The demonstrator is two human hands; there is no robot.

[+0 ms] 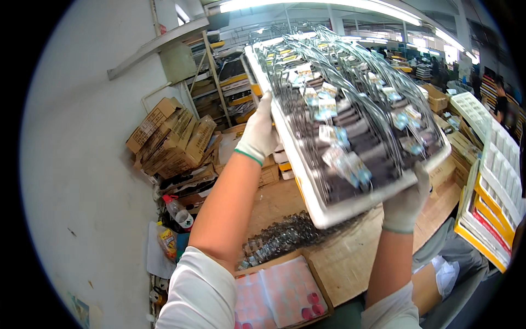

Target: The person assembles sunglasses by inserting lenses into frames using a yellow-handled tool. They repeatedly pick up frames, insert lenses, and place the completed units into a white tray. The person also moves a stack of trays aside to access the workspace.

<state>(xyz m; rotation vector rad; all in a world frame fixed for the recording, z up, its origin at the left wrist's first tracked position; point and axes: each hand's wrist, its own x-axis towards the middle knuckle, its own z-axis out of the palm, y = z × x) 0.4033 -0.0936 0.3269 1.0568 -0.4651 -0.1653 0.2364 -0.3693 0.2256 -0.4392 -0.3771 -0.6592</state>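
Note:
My two hands, in white gloves, carry a white tray (320, 217) tilted above the workbench (345, 268). Rows of dark-framed glasses (364, 137) fill it, with small printed tags hanging among them. My left hand (259, 130) grips the tray's left edge, fingers partly hidden behind it. At the near right corner my right hand (406, 204) holds the rim from below, thumb on top. Under the tray, a dark heap of glasses (290, 236) lies on the bench, partly covered from view. Nearer to me is an open carton (324, 293) holding pink patterned sheets (276, 290).
Crushed cardboard boxes (175, 134) lean against the white wall at left. A red-capped bottle (178, 213) and a yellow packet (166, 241) stand near my left arm. Shelving (215, 77) rises behind. White and yellow trays (490, 211) are stacked at right; a person (501, 101) is beyond.

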